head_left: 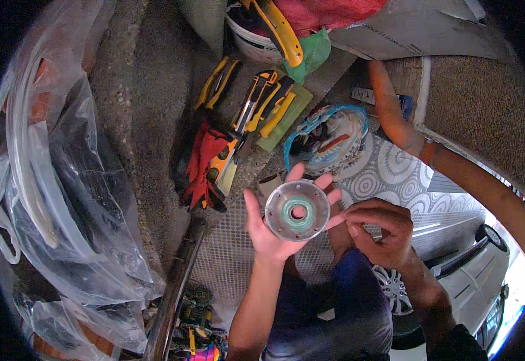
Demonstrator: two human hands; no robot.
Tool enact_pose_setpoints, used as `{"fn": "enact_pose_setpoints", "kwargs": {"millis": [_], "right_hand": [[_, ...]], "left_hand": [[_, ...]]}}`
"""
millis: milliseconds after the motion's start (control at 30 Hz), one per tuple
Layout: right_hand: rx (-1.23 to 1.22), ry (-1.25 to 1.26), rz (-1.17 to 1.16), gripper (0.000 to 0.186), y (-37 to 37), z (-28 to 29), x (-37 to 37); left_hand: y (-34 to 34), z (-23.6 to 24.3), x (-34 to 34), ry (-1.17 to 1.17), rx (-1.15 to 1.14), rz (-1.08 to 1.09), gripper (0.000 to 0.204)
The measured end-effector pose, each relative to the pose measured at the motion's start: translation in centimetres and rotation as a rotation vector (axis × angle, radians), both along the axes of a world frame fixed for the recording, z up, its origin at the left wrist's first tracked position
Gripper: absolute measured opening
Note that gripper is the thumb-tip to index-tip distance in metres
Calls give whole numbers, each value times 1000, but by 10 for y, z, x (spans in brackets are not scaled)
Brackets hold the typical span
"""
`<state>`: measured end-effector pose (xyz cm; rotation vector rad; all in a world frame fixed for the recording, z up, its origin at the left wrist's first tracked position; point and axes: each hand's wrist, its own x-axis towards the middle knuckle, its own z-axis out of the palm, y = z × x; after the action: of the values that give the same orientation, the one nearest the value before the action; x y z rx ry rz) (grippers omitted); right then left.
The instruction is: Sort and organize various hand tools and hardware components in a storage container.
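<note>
My left hand (261, 227) is turned palm up with its fingers spread. On it rests a round grey flanged disc (276, 224) with small holes around its rim, a greenish ring inside and a hole at its centre. To the right of the disc, my right hand (386, 231) is bent into a pinch. Its fingertips are close to the left little finger, and whatever is between them is too small to make out. Under both hands are my dark blue trousers (362, 289).
Yellow-handled cutters (217, 84), utility knives (256, 99) and red-black gloves (201, 165) lie on the ledge. A bucket (253, 45) and a plastic bag (329, 135) stand beyond. A metal pipe (175, 289), clear plastic sheeting (64, 228), another bare limb (479, 180) and a car (473, 271) are around.
</note>
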<state>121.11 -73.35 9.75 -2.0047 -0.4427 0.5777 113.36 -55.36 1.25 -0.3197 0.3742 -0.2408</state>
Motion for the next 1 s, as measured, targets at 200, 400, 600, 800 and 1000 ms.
{"fn": "enact_pose_setpoints", "kwargs": {"millis": [200,400,600,800,1000], "right_hand": [[-103,-60,-41,14,-4,-13,-5],[-255,-203,87,20,-18,-38,-1],[-642,-460,429,20,-12,-129,43],[-1014,-126,1057,18,19,-252,58],[-1243,-314,1118,28,-115,-379,99]], "left_hand": [[31,-22,-13,46,902,-313,62],[41,-33,-26,5,1466,-585,65],[31,-27,-6,-330,2018,-862,75],[10,-47,9,-392,2347,-1265,76],[-38,-51,41,-422,2425,-1218,74]]}}
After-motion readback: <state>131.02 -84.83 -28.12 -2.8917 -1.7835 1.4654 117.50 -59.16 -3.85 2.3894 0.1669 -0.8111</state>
